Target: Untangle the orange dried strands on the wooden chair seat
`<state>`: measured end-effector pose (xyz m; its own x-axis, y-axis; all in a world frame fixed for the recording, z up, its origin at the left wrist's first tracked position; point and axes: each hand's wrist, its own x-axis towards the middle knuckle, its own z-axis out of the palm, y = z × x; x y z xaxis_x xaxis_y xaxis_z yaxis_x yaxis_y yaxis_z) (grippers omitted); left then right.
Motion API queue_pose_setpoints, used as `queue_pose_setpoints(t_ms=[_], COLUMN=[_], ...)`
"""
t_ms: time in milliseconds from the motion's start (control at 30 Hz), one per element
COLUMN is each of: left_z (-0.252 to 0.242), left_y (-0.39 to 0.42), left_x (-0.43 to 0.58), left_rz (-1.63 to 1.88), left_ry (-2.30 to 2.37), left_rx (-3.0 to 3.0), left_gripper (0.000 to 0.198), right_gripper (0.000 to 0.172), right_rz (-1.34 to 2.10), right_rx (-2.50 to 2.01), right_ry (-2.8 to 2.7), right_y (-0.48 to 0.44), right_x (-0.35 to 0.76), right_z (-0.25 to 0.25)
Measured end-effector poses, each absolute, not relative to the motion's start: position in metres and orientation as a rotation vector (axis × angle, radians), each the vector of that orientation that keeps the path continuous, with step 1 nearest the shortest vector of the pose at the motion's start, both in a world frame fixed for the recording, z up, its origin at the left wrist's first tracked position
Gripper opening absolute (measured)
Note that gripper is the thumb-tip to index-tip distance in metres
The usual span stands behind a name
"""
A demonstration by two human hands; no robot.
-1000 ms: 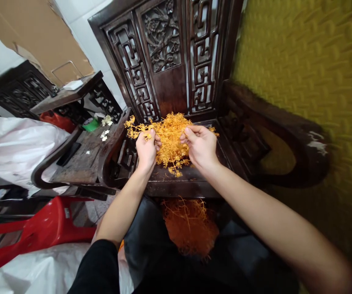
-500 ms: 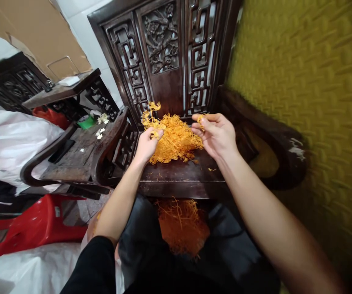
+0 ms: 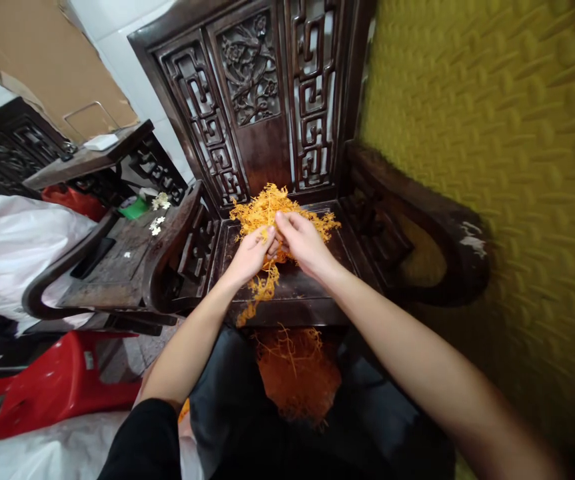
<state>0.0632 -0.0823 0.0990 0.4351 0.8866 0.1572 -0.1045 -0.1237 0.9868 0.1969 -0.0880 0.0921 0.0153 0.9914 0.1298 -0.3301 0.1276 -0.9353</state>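
Note:
My left hand (image 3: 253, 253) is closed in a pinch on a yellow branching sprig (image 3: 266, 283), part of which hangs below the hand toward the seat's front edge. Right beside it, almost touching, my right hand (image 3: 307, 243) pinches at the same sprig near the thumbs. The fingertips partly hide each other, and the exact grip point is covered. Behind both hands lies a heap of yellow-orange branching sprigs (image 3: 324, 223) on the dark wooden chair seat (image 3: 312, 290).
The carved chair back (image 3: 267, 153) rises behind the heap. At right are a curved armrest (image 3: 460, 260) and a padded yellow-green surface (image 3: 492, 120). An orange container (image 3: 300, 383) with sprigs sits between the knees. A red plastic stool (image 3: 62, 373) and white bags (image 3: 17, 247) are at left.
My hands were apart, each with yellow material; they have come together over the heap. The left hand's sprig, which stood upward, now hangs partly downward. The view has shifted slightly.

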Motion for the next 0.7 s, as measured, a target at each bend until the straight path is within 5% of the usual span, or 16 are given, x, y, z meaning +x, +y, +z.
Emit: queue_pose_setpoints(t_ms=[333, 500, 700], left_z=[0.124, 0.119, 0.119], left_y=[-0.099, -0.095, -0.104], left_x=[0.047, 0.035, 0.041], left_rz=[1.538, 1.382, 1.224], left_ry=[0.792, 0.998, 1.054], left_rx=[1.455, 1.690, 2.142], left_gripper=[0.061, 0.053, 0.045], right_gripper=[0.044, 0.030, 0.042], right_rz=[0.961, 1.271, 1.440], right_rx=[-0.944, -0.808, -0.791], right_ry=[-0.553, -0.787, -1.086], right_y=[-0.054, -0.080, -0.112], right_x=[0.240, 0.238, 0.195], right_z=[0.091, 0.100, 0.111])
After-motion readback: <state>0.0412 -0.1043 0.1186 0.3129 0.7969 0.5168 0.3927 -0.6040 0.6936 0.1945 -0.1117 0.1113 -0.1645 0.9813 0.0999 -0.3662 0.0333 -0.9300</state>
